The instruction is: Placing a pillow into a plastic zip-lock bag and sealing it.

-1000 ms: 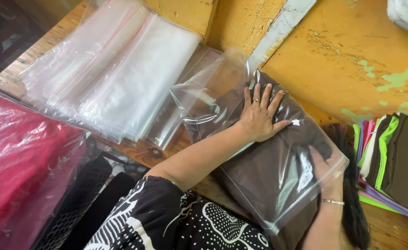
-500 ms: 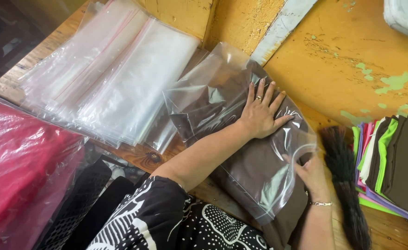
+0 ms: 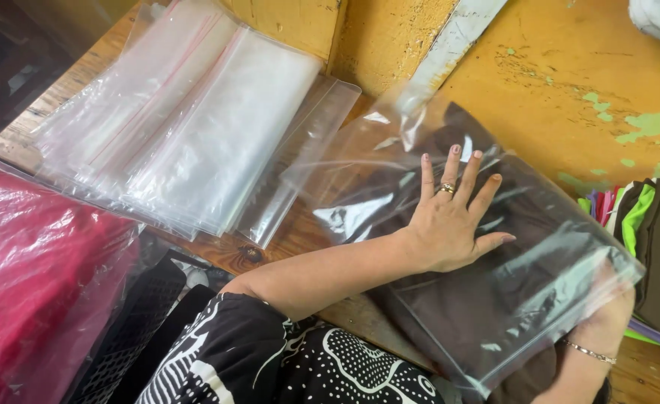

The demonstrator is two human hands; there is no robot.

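At far left, a red bundle in clear plastic (image 3: 38, 277); beside it, a stack of empty clear zip bags (image 3: 188, 135). Left hand (image 3: 450, 217) pressed flat, fingers spread, on clear bag holding folded dark brown cloth (image 3: 495, 299). Right hand (image 3: 607, 322) under bag's corner; grasp indeterminate.

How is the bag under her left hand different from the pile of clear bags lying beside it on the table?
The bag under the left hand holds a folded dark brown cloth; the clear bags in the pile hold nothing. The filled bag is crumpled and puffed, while the pile lies flat and smooth. The filled bag is a single one, pressed by the left hand and touched by the right hand; the pile is many, untouched. Both are transparent plastic on the wooden table.
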